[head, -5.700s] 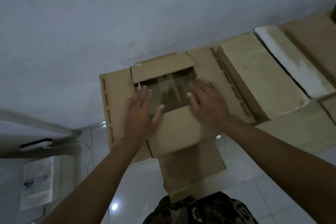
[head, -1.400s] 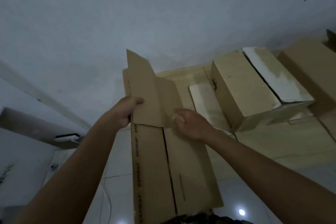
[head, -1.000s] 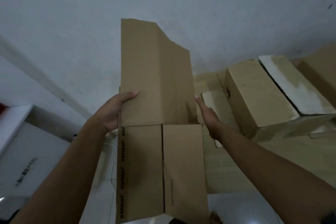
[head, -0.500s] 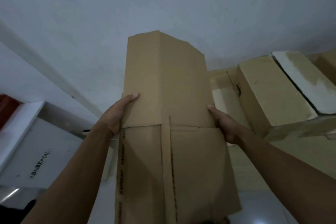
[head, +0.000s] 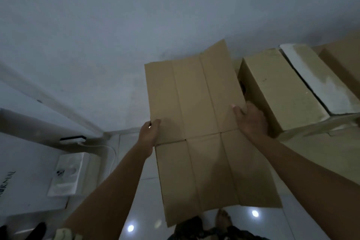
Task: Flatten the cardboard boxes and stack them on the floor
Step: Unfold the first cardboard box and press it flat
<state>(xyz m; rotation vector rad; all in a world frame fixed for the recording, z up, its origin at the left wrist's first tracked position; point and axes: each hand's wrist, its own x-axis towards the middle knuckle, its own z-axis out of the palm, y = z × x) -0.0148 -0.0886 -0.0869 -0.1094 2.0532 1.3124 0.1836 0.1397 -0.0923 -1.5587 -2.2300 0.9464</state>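
- Flattened cardboard box (head: 204,132) was held out in front of the person, above the tiled floor (head: 148,210), creased panels facing the camera.
- Left hand (head: 149,134) gripped its left edge, thumb over the front, arm stretched forward.
- Right hand (head: 250,121) clasped the right edge, fingers curled behind.
- Unflattened cardboard box (head: 278,91) sat just right, against the wall (head: 116,25).

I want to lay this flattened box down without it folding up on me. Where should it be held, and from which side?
Hold the flattened box by its two long side edges, near the cross crease at mid-length, coming in from either side as the left hand and right hand do now. Its creases make it likely to fold; gripping beside the crease should keep both halves in one plane.
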